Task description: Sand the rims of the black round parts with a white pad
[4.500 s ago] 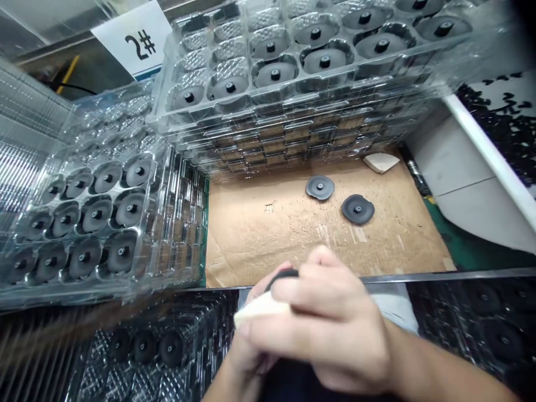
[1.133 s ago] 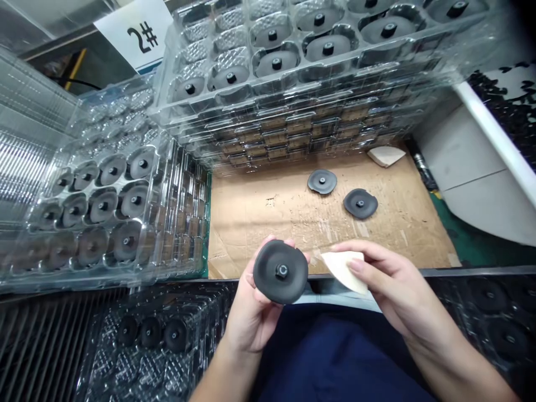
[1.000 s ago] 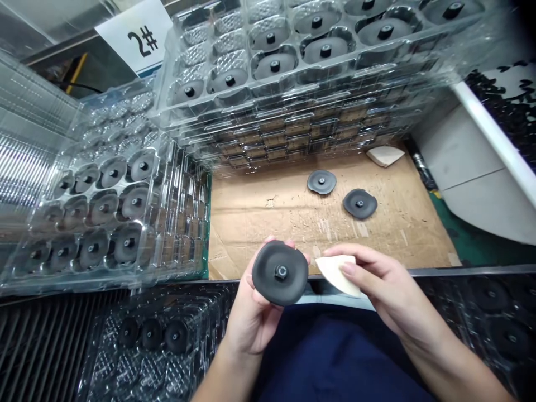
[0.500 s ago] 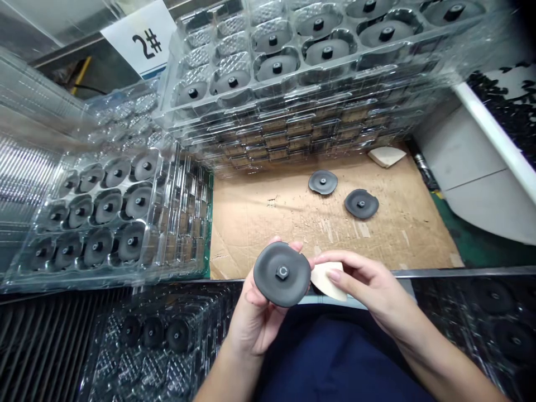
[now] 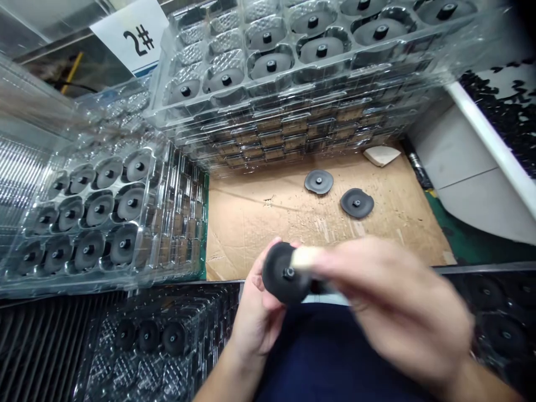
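Note:
A black dished disc [image 5: 278, 283] with a small raised stud at its centre is held tilted by my left hand [image 5: 260, 312], fingers behind and around its rim. My right hand [image 5: 389, 296], smeared by motion, pinches a cream sponge wedge [image 5: 306, 258] that overlaps the disc's upper right part near the stud. Whether the sponge presses on the disc or hovers over it, I cannot tell. Two similar discs, a left one [image 5: 319, 182] and a right one [image 5: 357, 203], lie on the cardboard [image 5: 251, 218] beyond my hands.
Another sponge wedge [image 5: 382, 155] lies at the cardboard's far right. Stacked clear plastic trays [image 5: 268, 120] holding discs rise at the back. More disc trays [image 5: 140, 245] stand left, and a dark tray [image 5: 138, 365] sits low left. A white bin [image 5: 494, 128] with small black parts is right.
My right hand has swung the sponge up from beside the disc to over its upper right part. The disc has tilted in my left hand. The view has shifted slightly.

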`<state>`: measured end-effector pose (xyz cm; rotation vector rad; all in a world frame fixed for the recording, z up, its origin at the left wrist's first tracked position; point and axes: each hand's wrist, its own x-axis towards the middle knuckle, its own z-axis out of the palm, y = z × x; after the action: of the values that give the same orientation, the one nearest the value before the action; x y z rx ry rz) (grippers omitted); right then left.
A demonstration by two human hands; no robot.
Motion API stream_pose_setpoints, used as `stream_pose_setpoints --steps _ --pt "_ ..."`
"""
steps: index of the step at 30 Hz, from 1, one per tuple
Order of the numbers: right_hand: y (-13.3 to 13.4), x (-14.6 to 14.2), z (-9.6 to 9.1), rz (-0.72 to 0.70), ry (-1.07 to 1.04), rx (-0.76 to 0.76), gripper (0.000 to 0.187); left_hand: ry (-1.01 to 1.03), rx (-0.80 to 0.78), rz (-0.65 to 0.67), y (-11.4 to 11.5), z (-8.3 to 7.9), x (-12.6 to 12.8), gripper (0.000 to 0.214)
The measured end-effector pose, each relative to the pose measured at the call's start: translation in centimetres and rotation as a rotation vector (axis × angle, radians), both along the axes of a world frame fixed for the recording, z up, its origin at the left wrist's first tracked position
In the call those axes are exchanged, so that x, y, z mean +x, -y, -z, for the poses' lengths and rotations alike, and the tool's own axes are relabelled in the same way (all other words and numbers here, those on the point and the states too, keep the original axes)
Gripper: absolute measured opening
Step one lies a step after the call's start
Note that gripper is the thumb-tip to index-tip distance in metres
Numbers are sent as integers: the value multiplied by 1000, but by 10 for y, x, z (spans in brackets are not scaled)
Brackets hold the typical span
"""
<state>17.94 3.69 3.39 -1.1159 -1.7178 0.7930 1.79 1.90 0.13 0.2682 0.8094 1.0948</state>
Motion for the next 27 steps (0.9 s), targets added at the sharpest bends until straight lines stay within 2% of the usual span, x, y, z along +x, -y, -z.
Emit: stream_pose_setpoints --steps 2,5,9,14,16,18,20,22,24,27 --pt "-5 -5 -8 -150 119 57 31 -38 -3 -11 2 3 1 57" --pt "-10 -8 -9 -162 269 -23 30 -106 -19 -58 3 4 -1 56" --pt "-9 -8 -9 -134 76 15 30 -102 29 -53 1 3 -4 59" --pt "-7 -6 -16 -190 252 -35 31 -73 44 -50 -2 2 -3 61" --pt "-8 -8 -16 -161 160 42 31 -53 64 -34 -3 2 -3 58" --pt "-11 -8 -13 -154 88 44 29 -70 59 -42 -5 3 -3 57" --pt "-12 -1 -6 -228 98 -109 27 -88 20 -70 -8 4 -5 58" --pt "-10 9 3 -276 108 -342 23 -63 -7 -88 -10 6 -8 59" --pt "-3 18 14 -211 73 -523 18 -16 -7 -76 -11 8 -11 59" --pt "9 21 33 -84 17 -659 20 47 11 -43 -11 9 -11 58"
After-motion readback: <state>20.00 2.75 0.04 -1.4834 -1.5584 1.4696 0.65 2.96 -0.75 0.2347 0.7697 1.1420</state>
